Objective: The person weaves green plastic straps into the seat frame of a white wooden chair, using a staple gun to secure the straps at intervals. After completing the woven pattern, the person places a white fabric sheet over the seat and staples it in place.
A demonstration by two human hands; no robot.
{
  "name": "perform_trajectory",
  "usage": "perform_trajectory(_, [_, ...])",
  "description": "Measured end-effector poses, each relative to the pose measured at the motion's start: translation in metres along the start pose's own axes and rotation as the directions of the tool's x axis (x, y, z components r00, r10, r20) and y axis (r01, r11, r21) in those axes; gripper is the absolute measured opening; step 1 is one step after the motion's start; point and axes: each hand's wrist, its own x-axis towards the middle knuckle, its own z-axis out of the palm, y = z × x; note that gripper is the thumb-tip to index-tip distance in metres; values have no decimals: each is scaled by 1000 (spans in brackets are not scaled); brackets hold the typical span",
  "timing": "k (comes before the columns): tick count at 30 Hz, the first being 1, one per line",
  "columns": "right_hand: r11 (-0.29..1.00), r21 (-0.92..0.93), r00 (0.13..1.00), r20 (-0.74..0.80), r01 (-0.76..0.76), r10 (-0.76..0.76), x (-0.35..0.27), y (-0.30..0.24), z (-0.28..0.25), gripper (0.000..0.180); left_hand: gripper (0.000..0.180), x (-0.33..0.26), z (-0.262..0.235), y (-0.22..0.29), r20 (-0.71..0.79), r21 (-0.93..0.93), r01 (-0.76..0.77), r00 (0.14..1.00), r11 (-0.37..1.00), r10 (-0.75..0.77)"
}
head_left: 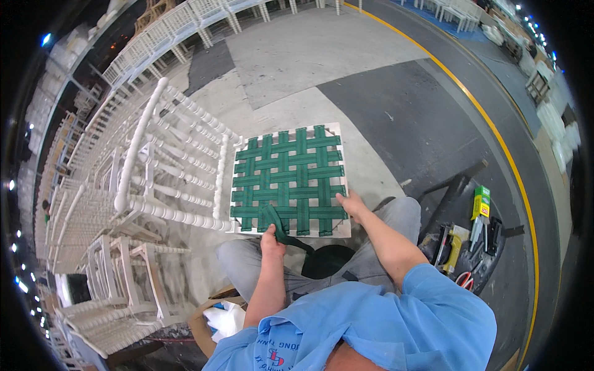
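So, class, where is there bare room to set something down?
The pale floor beyond the woven green seat, short of the far row of white chairs, looks bare; the dark floor patch between that seat and the yellow line is nearly so. It is crowded at left with white chair frames, and at right, where tools lie on the dark stand.

The chair frame (179, 214) looks like turned wood under smooth white paint. Its seat webbing (301, 185) and the loose strap (279, 232) seem matt woven cloth. The near-left box (199, 328) looks like cardboard; the floor (291, 55), smooth concrete.
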Motion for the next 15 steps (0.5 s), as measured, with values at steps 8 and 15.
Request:
perform_trajectory(8, [877,-467,963,-163,115,-214,-3,8,-40,54,21,-63,35,-23,164,122,-17,986,992,-3])
perform_trajectory(15, [929,-211,798,588,304,-128,-84,-28,12,71,28,-131,77,45,175,-14,-462,872,887,457])
